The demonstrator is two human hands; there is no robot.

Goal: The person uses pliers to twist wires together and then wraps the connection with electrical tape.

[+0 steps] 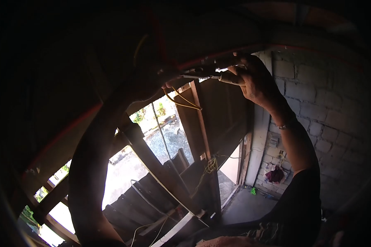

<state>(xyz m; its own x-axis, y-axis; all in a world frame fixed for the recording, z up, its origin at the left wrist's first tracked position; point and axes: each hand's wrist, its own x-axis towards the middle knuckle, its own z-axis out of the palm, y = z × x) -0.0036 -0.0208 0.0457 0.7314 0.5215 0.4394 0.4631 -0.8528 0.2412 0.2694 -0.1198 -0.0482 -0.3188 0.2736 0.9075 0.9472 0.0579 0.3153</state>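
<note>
My right hand [248, 78] is raised at the upper centre right, its fingers wrapped round the handles of pliers [226, 77]. The tool's metal end points left toward my left hand [158, 84], which is raised in deep shadow, with a little of its fingertips showing. A loop of yellow wire [185, 103] hangs just below those fingertips. What my left hand holds is too dark to make out. A red line [222, 53] runs along the dark beam above both hands.
A block wall [309, 94] stands at the right, with a dark red cloth [275, 175] low on it. Wooden framing [156, 164] with bright gaps lies below my arms. Tangled wire [211, 164] hangs near a post. Something green [253, 191] lies on the floor.
</note>
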